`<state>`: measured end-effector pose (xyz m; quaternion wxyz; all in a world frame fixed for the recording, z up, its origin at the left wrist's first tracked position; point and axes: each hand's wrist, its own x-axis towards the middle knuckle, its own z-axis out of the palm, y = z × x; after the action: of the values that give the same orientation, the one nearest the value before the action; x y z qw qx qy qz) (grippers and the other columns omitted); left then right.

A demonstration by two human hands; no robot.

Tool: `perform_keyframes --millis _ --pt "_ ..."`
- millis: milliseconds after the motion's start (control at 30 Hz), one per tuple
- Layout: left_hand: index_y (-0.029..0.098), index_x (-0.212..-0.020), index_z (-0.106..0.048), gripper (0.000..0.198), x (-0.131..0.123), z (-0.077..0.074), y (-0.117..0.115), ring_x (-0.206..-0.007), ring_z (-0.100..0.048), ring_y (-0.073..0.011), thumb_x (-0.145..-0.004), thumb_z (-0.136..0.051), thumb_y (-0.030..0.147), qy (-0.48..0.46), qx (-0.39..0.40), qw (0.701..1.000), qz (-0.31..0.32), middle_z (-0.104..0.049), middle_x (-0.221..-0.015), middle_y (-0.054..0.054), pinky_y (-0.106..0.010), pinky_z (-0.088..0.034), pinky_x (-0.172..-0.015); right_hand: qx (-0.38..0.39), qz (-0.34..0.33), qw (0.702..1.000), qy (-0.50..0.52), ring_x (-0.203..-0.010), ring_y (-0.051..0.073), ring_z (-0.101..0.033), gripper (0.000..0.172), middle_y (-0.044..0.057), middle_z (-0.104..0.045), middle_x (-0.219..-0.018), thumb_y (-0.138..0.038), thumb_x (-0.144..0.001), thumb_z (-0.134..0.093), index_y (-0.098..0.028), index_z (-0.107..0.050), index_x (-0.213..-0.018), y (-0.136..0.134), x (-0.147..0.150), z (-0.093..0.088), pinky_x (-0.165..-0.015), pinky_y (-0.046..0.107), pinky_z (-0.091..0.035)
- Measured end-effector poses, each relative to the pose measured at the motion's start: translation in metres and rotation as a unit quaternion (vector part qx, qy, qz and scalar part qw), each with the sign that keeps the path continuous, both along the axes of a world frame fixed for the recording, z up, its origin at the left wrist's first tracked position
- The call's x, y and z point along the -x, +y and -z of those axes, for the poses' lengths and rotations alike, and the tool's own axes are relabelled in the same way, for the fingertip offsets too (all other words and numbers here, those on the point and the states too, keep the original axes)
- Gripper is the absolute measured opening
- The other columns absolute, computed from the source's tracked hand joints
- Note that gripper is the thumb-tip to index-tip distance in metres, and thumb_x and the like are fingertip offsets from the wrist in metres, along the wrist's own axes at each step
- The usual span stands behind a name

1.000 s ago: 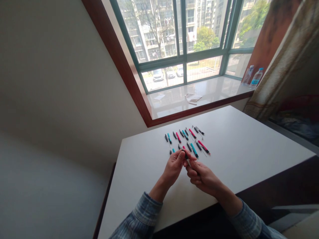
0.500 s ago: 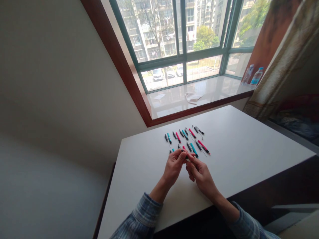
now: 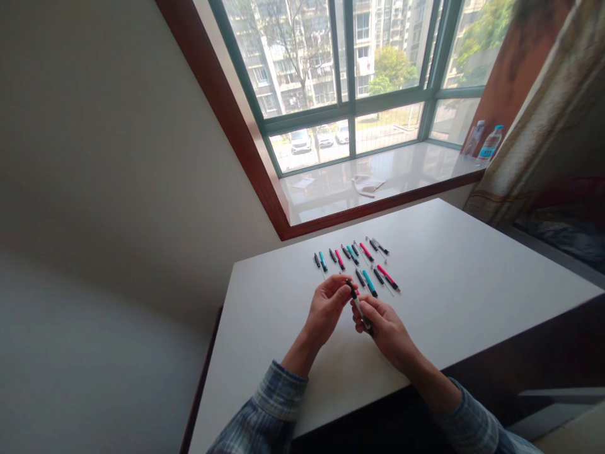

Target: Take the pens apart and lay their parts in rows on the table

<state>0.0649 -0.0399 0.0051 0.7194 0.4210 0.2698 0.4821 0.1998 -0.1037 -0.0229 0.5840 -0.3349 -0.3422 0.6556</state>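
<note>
Between my hands is a slim pen (image 3: 359, 308) with a pale barrel and black ends, slanting down to the right. My left hand (image 3: 329, 306) is closed with thumb and fingers on its upper black end. My right hand (image 3: 384, 329) wraps its fingers around the barrel lower down. Just beyond them lie disassembled pen parts in rough rows: a teal barrel (image 3: 369, 284), a red barrel (image 3: 387, 277), a dark grip piece (image 3: 360, 278) and several thin refills. My hands hide some of the nearer parts.
The parts lie on a white table (image 3: 472, 271). Behind it, a window sill (image 3: 331, 198) holds crumpled paper (image 3: 368, 185) and two plastic bottles, one with a blue cap (image 3: 490, 142). A wall (image 3: 118, 221) stands to the left, a curtain (image 3: 529, 126) to the right.
The pen has turned so that its barrel shows, pointing down toward my right palm. My left fingers have shifted up slightly along its top end.
</note>
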Motion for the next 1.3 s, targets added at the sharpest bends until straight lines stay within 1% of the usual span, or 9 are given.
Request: perform_keyframes --millis 100,200,333,500,667,767,933,1133,1300 --pt "0.016 -0.102 -0.071 0.033 0.0 0.0 -0.001 -0.073 -0.063 -0.0129 -0.078 -0.088 0.032 0.004 -0.001 1.0 0.007 -0.07 -0.087 -0.003 -0.026 -0.051 -0.068 -0.002 0.003 1.0 -0.017 -0.077 0.017 -0.056 0.032 0.003 -0.06 -0.087 -0.046 -0.086 -0.078 -0.019 -0.067 -0.098 0.0 -0.001 0.0 -0.068 0.029 -0.044" --pt "0.017 -0.109 -0.072 0.04 0.0 -0.001 -0.001 -0.07 -0.061 -0.0121 -0.076 -0.088 0.033 0.007 -0.005 1.0 0.007 -0.068 -0.086 -0.002 -0.025 -0.049 -0.063 0.019 0.011 1.0 0.002 -0.074 0.015 -0.055 0.036 0.004 -0.062 -0.093 -0.045 -0.082 -0.082 -0.02 -0.067 -0.103 0.001 -0.002 0.0 -0.061 0.027 -0.041" --pt "0.016 -0.112 -0.074 0.045 0.002 0.001 0.001 -0.071 -0.059 -0.011 -0.074 -0.09 0.034 0.012 -0.008 1.0 0.002 -0.065 -0.085 -0.002 -0.025 -0.047 -0.064 0.037 0.001 0.999 0.026 -0.065 0.011 -0.045 0.042 0.005 -0.062 -0.087 -0.054 -0.09 -0.071 -0.017 -0.07 -0.11 0.001 -0.001 0.002 -0.055 0.025 -0.032" --pt "0.016 -0.116 -0.075 0.054 0.004 0.002 0.003 -0.07 -0.056 -0.0104 -0.07 -0.092 0.039 0.029 -0.009 1.0 0.0 -0.064 -0.084 -0.001 -0.025 -0.045 -0.067 -0.005 -0.024 1.0 0.01 -0.066 0.011 -0.044 0.033 0.003 -0.06 -0.081 -0.047 -0.092 -0.071 -0.016 -0.071 -0.104 0.0 0.0 0.005 -0.062 0.027 -0.035" --pt "0.015 -0.121 -0.075 0.053 0.005 0.003 0.003 -0.079 -0.061 -0.0148 -0.077 -0.087 0.044 0.043 -0.013 0.999 0.024 -0.071 -0.09 -0.006 -0.031 -0.048 -0.081 0.034 -0.025 0.996 0.075 -0.068 0.012 -0.047 0.033 0.001 -0.059 -0.081 -0.045 -0.087 -0.077 -0.017 -0.07 -0.105 -0.001 -0.001 -0.002 -0.064 0.026 -0.038" --pt "0.014 -0.115 -0.078 0.044 0.005 0.006 0.004 -0.076 -0.062 -0.015 -0.081 -0.084 0.04 0.058 0.0 0.998 0.025 -0.073 -0.089 -0.008 -0.031 -0.048 -0.078 0.046 -0.029 0.994 0.09 -0.068 0.012 -0.047 0.035 0.003 -0.059 -0.082 -0.046 -0.088 -0.076 -0.016 -0.071 -0.103 -0.001 -0.001 -0.004 -0.063 0.026 -0.038" --pt "0.015 -0.098 -0.079 0.035 0.005 0.006 0.005 -0.072 -0.06 -0.0121 -0.075 -0.089 0.039 0.068 -0.009 0.998 -0.001 -0.07 -0.08 -0.003 -0.026 -0.046 -0.074 0.01 -0.002 1.0 0.02 -0.073 0.014 -0.046 0.034 0.002 -0.058 -0.08 -0.047 -0.087 -0.077 -0.017 -0.071 -0.102 0.0 -0.001 0.005 -0.069 0.028 -0.039" --pt "0.016 -0.088 -0.071 0.031 0.004 0.001 0.004 -0.076 -0.06 -0.0126 -0.073 -0.09 0.036 0.061 -0.03 0.998 0.012 -0.069 -0.086 -0.003 -0.024 -0.047 -0.073 0.015 0.017 1.0 -0.002 -0.074 0.014 -0.05 0.032 -0.001 -0.057 -0.083 -0.038 -0.078 -0.086 -0.021 -0.064 -0.092 0.0 -0.003 0.006 -0.074 0.028 -0.04" --pt "0.016 -0.091 -0.065 0.034 0.004 -0.001 0.002 -0.068 -0.06 -0.0131 -0.076 -0.087 0.037 0.055 -0.025 0.997 0.042 -0.069 -0.087 -0.004 -0.025 -0.048 -0.062 0.01 0.004 1.0 -0.012 -0.07 0.015 -0.05 0.038 0.005 -0.063 -0.086 -0.054 -0.092 -0.068 -0.017 -0.07 -0.1 -0.001 -0.002 0.003 -0.068 0.03 -0.04"
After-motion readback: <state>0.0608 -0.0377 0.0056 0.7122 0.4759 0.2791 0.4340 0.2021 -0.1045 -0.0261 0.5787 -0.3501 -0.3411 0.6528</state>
